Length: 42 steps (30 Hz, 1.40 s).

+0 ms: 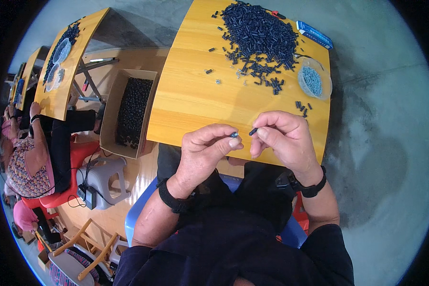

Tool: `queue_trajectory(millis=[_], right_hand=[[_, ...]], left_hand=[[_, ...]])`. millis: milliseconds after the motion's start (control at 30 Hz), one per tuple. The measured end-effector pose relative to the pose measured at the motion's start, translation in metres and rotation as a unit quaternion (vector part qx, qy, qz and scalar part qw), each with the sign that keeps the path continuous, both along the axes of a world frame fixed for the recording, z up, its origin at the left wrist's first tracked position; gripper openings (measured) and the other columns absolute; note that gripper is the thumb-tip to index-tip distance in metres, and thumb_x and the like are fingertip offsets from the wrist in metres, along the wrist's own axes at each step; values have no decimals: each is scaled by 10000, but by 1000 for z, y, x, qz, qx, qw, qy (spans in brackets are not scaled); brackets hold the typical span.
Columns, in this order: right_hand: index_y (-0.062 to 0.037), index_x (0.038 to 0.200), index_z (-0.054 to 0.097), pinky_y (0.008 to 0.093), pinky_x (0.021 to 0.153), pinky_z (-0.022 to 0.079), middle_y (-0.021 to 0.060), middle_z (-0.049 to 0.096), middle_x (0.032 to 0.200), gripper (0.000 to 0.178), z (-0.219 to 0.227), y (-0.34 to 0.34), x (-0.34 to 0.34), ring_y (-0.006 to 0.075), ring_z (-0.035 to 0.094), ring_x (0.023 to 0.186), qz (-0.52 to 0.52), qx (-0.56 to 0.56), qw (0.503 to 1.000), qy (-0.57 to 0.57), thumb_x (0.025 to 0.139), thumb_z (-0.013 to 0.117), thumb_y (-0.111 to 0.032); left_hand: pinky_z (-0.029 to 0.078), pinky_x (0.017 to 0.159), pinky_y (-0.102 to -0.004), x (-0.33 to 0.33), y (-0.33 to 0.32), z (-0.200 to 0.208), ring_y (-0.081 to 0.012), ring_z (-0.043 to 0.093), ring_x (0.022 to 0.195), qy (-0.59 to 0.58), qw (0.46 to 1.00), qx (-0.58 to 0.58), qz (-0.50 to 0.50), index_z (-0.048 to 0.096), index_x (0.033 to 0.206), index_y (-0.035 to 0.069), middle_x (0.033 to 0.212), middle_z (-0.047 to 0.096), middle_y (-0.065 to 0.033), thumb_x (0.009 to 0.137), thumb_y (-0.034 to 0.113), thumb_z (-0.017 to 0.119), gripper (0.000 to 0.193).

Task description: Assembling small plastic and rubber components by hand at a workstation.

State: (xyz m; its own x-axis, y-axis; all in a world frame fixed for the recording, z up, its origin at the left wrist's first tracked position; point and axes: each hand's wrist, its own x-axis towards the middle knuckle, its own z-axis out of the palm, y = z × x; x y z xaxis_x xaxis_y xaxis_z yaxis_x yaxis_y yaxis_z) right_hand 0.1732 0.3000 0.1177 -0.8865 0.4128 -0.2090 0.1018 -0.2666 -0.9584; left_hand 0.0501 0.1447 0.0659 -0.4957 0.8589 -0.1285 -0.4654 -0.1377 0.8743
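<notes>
**Two pinches face each other over the counter point(188, 95)**

The left hand point(200, 148) angles inward, thumb and forefinger closed on a small silvery piece point(234, 135). Opposite, the right hand point(287, 140) tilts toward it, fingers pinching a short black cylinder point(253, 131) just apart from that piece. Beyond the fingers spreads a heap of black cylinders point(262, 35); farther out to their right, a translucent bowl point(327, 78) holds small bluish pieces point(311, 81).
</notes>
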Motion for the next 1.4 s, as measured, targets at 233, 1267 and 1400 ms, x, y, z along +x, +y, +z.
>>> queue_trajectory(millis=[233, 1267, 1400], right_hand=[[46, 960, 604, 226, 573, 526, 77, 651, 723, 89, 4, -3, -2, 112, 644, 630, 11, 14, 1000, -6, 912, 570, -20], [24, 882, 625, 203, 512, 473, 30, 618, 674, 54, -3, -3, -7, 74, 600, 558, 27, -32, 999, -22, 888, 577, -1], [25, 875, 625, 205, 505, 471, 32, 615, 660, 58, -7, -1, -7, 75, 597, 546, 36, -40, 998, -18, 889, 576, -2]], left_hand=[[578, 715, -282, 1, 0, 3, -168, 669, 836, 26, 1000, -2, -7, 649, 1026, -34, 921, 669, -104, 866, -33, 640, 161], [596, 669, -267, -3, 2, 4, -140, 653, 790, 63, 997, -23, -44, 666, 998, -39, 891, 649, -86, 868, -36, 635, 133], [591, 665, -263, -2, 2, 2, -129, 648, 793, 46, 998, -34, -38, 662, 1000, -36, 878, 660, -77, 874, -26, 634, 129]])
